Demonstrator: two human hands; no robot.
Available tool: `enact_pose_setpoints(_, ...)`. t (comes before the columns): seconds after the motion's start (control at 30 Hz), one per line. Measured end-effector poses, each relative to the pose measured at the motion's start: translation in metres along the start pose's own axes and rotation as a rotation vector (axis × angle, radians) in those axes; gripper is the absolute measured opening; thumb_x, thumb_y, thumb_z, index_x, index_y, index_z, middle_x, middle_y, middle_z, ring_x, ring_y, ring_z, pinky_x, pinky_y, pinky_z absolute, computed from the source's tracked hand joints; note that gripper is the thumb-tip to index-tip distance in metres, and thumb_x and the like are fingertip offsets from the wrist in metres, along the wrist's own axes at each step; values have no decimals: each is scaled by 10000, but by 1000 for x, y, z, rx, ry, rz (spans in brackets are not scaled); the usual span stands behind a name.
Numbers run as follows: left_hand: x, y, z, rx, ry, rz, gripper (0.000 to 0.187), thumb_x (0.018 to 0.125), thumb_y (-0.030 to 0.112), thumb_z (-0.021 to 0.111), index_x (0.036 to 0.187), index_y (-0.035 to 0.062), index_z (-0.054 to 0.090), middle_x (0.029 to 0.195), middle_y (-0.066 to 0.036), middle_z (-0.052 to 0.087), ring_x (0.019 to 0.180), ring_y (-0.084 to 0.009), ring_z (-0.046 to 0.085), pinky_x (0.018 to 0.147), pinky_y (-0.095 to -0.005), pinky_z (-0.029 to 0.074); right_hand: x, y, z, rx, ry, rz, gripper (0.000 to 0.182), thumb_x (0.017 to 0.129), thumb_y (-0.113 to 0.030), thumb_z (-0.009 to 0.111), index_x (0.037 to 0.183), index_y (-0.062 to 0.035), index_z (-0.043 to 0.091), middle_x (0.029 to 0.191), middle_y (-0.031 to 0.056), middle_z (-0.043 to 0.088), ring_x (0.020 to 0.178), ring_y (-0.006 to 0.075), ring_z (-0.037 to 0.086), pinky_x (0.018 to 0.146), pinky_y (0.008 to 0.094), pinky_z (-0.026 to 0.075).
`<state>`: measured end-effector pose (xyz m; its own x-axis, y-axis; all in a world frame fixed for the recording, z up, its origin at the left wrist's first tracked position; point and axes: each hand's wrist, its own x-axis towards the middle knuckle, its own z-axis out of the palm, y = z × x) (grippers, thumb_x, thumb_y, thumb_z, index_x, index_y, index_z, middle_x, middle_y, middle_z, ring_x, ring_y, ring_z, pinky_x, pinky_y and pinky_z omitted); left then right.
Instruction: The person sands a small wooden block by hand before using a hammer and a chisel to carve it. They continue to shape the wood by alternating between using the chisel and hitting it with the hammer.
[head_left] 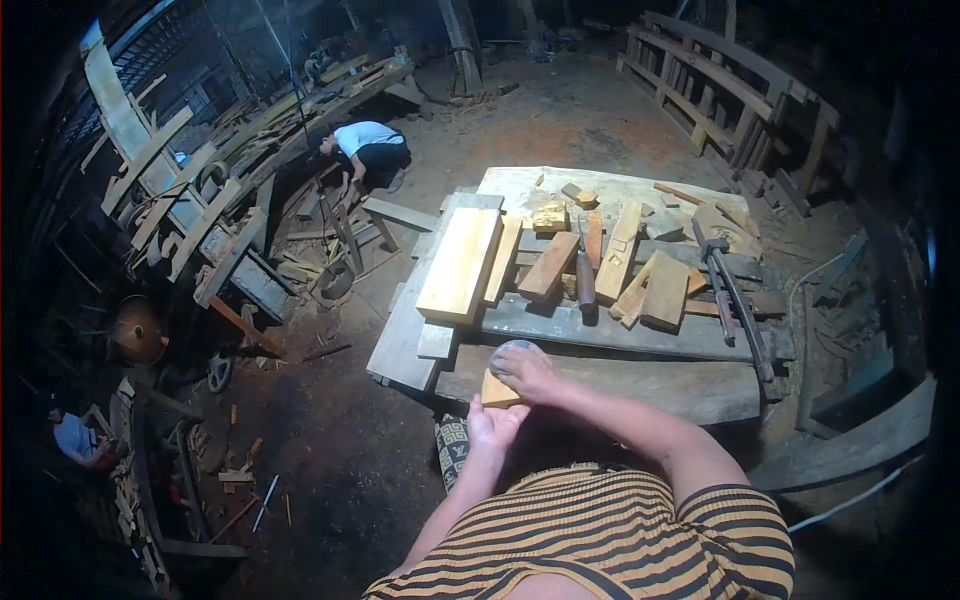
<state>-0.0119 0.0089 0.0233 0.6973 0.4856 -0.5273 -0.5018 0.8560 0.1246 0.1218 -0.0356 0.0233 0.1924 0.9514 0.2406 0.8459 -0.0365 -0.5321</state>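
Observation:
My left hand (496,424) is closed around the lower end of a small pale wooden block (499,391), close to my body. My right hand (530,374) lies over the top of the block, its fingers wrapped on a round greyish disc (512,347) whose exact kind I cannot make out. The disc and the block appear to touch. Just beyond both hands is the front plank (650,388) of the workbench. A thick, brightly lit wooden beam (460,262) lies on the bench ahead.
Several wood blocks (549,266), a dark-handled chisel-like tool (585,280) and a long metal clamp (735,300) lie on the bench. A person (368,148) bends by a lumber pile at left; another person (78,438) is at far left. A wooden rack (720,85) stands back right.

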Motion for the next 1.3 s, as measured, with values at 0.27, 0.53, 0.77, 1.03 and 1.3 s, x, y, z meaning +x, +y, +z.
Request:
enact_pose_setpoints(0.27,9,3,-10,121,113,50,560,991,439,254,1304,4,417,1304,-174,486,1218,-318,468,1067,-475,338,-40,-33,-8,87,-53,-220,344,900,-316,510,1173,-138,618,1265,102,554,1232,276,460,1042,455,309)
enact_pose_setpoints(0.53,-1,-2,-1,-21,-23,-17,611,978,479,239,1381,30,338,1406,-189,382,1308,-367,360,1080,-557,274,-13,0,-13,67,-25,30,353,903,-321,513,1201,-151,593,1311,84,525,1265,268,429,1056,488,288)
enact_pose_setpoints(0.77,13,2,-18,82,12,18,635,976,499,238,1333,1,404,1375,-186,433,1281,-323,400,1102,-483,260,-49,-18,-7,112,-83,-108,387,898,-350,524,1230,-163,590,1360,88,487,1305,265,392,1087,498,249)
enact_pose_setpoints(1.03,-6,1,5,10,34,-21,636,970,514,239,1386,42,336,1436,-183,345,1327,-376,324,1088,-576,241,-22,-3,-1,23,101,59,370,889,-311,528,1215,-144,575,1317,100,507,1279,281,413,1064,491,281)
enact_pose_setpoints(1.3,1,3,-7,-32,-48,-23,569,973,477,258,1340,65,399,1364,-165,432,1283,-341,386,1079,-526,281,7,1,-3,-7,112,-122,285,855,-272,552,1086,-119,619,1210,91,569,1178,278,484,947,453,367)
